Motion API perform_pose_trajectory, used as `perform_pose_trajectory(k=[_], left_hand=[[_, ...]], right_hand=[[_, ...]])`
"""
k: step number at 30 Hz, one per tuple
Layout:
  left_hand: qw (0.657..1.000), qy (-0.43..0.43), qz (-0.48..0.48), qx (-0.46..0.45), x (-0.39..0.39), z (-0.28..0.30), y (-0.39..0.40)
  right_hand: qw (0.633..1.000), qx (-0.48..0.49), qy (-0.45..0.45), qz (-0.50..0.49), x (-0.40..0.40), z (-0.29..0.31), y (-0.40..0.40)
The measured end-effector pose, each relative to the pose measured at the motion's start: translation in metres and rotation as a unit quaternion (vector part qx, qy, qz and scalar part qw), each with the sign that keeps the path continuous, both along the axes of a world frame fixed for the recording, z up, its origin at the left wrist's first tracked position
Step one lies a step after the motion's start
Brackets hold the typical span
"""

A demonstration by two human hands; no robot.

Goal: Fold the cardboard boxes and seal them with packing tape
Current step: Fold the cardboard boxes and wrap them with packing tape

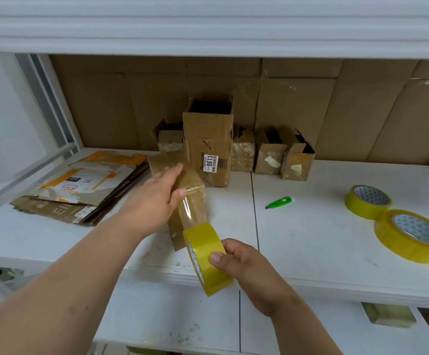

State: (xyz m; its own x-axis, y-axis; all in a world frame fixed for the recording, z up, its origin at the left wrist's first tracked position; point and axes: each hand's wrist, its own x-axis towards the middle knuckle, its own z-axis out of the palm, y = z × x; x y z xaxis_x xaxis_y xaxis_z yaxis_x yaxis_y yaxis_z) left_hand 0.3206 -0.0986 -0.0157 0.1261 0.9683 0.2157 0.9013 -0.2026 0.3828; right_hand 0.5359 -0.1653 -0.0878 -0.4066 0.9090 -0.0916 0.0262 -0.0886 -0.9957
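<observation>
The job looks to be somewhere in the middle: along the far wall a row of small boxes (269,155) stands already wrapped in shiny tape, with a taller box (209,139) bearing a barcode label among them, its top still open, while a stack of flattened cardboard (80,185) waits at the far left of the white table (310,239), so more folding and sealing seems left to do. The box in hand (182,196) sits near the middle of the table, lying at a slant, and a clear strip of tape (186,208) runs from its near face down to the yellow roll (208,257); this seam appears to be mid-seal and the strip is not yet cut. The left hand (157,201) reaches forward, forearm stretched out, palm and straight fingers pressed flat on the box's top with the thumb at the tape's edge. The right hand (244,265) is nearer and lower, fingers curled round the roll, thumb on its outer face, pulling it away from the box. A green cutter (278,202) lies to the right, and two spare tape rolls (387,219) rest touching each other at the far right
</observation>
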Motion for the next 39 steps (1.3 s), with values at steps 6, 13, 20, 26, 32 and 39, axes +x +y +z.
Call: perform_pose_trajectory(k=[6,13,20,26,32,39], left_hand=[[0.987,-0.148,0.016,0.058,0.002,-0.021,-0.014],[0.957,-0.204,0.114,0.169,0.008,-0.045,-0.034],[0.907,-0.385,0.165,-0.031,0.029,-0.051,-0.046],[0.834,-0.512,0.157,-0.133,0.046,-0.057,-0.054],[0.771,-0.593,0.211,-0.093,0.063,-0.054,-0.052],[0.758,-0.598,0.258,-0.047,0.078,-0.051,-0.057]], right_hand=[[0.999,0.006,-0.023,-0.022,-0.004,0.002,0.003],[0.999,-0.004,-0.015,-0.046,-0.007,0.007,0.012],[0.999,0.011,-0.024,-0.033,-0.006,0.011,0.013],[0.999,0.025,-0.03,0.015,0.008,0.008,0.017],[0.955,0.067,-0.224,-0.184,0.051,-0.003,0.076],[0.775,0.185,-0.59,-0.132,0.101,-0.038,0.148]])
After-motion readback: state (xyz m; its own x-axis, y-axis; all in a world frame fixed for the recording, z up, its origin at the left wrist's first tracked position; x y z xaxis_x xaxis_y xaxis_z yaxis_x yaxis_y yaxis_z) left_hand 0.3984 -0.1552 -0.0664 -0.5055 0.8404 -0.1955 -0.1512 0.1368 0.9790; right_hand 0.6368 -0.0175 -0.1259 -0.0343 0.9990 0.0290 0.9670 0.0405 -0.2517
